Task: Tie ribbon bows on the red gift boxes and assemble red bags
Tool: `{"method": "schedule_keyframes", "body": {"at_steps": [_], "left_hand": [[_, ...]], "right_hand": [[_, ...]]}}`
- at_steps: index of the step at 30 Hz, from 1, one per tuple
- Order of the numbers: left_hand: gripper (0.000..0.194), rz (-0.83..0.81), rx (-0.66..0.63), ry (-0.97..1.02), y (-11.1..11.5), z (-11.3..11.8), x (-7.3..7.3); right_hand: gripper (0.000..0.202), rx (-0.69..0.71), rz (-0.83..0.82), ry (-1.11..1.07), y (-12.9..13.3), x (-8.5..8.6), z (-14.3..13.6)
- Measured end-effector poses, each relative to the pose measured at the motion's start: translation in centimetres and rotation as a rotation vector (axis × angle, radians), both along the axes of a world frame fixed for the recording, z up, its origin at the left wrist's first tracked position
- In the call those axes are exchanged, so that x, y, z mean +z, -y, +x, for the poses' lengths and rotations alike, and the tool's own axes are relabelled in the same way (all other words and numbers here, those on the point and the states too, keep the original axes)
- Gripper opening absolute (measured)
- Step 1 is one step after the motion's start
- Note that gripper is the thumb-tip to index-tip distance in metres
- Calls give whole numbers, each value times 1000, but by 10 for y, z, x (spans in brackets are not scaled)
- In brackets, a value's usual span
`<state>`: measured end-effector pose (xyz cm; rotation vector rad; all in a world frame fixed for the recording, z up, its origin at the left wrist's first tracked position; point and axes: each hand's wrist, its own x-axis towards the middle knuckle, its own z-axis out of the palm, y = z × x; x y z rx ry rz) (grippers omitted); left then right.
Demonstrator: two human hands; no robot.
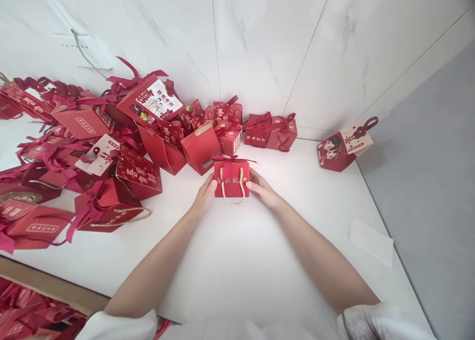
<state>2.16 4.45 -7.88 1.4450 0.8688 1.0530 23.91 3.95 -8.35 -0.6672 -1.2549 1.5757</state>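
Between my two hands is a small red gift box [230, 187] with gold lettering on its front, a twisted gold cord handle hanging down and a dark red ribbon bow on top. My left hand [205, 195] grips its left side, thumb on the front edge. On the opposite side my right hand [262, 189] holds it the same way. The fingers behind the box are hidden. Just behind it stands a plain red box [202, 148] with a gold strip at its top. I cannot tell whether the held box touches the table.
Many red gift boxes [139, 171] with ribbons crowd the table's left side. Two ribboned boxes [270, 131] stand against the marbled wall. A red and cream box [339, 149] sits at the right back corner. White paper [371, 242] lies at right. A carton [48, 283] holds more boxes.
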Motion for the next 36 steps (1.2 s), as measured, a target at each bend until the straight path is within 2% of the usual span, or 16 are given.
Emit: {"method": "schedule_keyframes", "body": {"at_steps": [6,22,30,36], "left_hand": [[56,57,80,-96,0,1,-2],[61,65,8,-98,0,-1,-2],[61,103,38,-110,-1,-4,-10],[59,122,46,-102,-1,-4,-10]], "right_hand": [[69,20,5,0,-1,-1,2],[67,67,31,46,2,10,3],[75,88,26,57,3,12,3],[72,102,34,45,3,11,4]]}}
